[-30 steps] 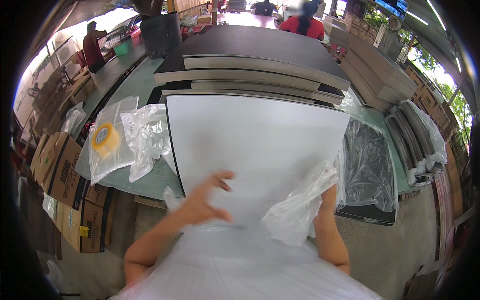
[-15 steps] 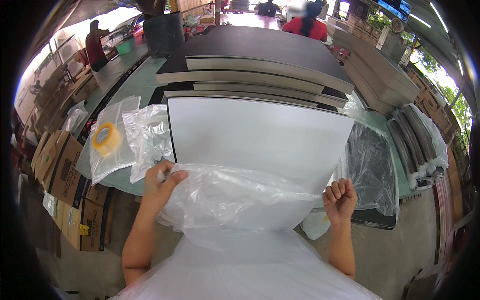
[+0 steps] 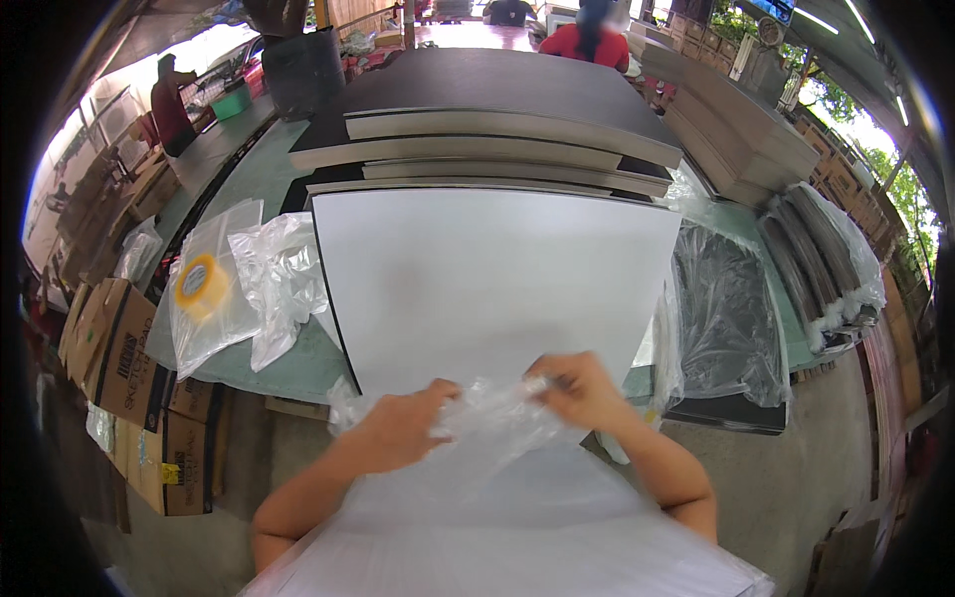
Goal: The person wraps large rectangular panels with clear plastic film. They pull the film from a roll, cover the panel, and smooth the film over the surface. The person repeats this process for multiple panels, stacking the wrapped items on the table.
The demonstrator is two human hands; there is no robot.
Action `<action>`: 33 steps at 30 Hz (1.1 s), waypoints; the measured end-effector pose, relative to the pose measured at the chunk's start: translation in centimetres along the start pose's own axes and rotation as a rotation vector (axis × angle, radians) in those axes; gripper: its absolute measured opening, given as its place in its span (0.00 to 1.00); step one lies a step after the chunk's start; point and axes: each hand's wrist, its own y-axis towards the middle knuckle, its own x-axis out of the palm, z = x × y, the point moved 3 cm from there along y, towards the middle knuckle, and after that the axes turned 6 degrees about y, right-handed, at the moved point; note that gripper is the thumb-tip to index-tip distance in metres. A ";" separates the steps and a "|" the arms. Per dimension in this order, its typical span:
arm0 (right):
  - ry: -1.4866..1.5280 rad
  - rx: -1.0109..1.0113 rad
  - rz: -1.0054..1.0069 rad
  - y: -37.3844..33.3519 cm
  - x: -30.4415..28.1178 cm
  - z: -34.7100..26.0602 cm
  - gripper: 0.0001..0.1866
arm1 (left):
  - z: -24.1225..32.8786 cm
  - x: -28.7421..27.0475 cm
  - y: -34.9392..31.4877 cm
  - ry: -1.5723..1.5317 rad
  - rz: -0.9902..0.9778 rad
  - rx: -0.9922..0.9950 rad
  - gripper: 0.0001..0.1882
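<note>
A large white-faced pad (image 3: 487,279) with a dark edge leans against the stack in front of me. Crumpled clear plastic (image 3: 497,423), like a bag or wrap, bunches across its lower part. My left hand (image 3: 403,428) is curled on the left side of this plastic, its fingertips blurred. On the right, my right hand (image 3: 577,393) pinches the gathered plastic, thumb and fingers closed. Both hands are close together over the pad's lower part. More translucent sheeting (image 3: 497,537) spreads below them toward me.
Thick black-covered boards (image 3: 517,90) are stacked behind the pad. A yellow tape roll (image 3: 202,286) lies on clear bags at left, above cardboard boxes (image 3: 134,348). Plastic-wrapped black pads (image 3: 731,308) lie at right. A person in red (image 3: 587,45) is at the back.
My hands have come inward from the sides toward each other. The plastic spread across the pad's lower part is now bunched between them, lower down. The view has shifted slightly.
</note>
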 end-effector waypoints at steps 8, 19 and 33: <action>0.264 0.043 0.103 -0.3 0.9 1.1 0.04 | -0.4 -2.4 0.6 -0.151 0.253 0.192 0.39; 0.802 0.054 0.279 -1.8 -5.7 1.7 0.31 | -3.0 2.2 1.3 -0.540 -0.298 -0.284 0.25; 1.169 -0.216 0.098 0.2 -6.4 3.3 0.14 | -6.8 2.1 0.5 -0.943 0.187 -0.375 0.15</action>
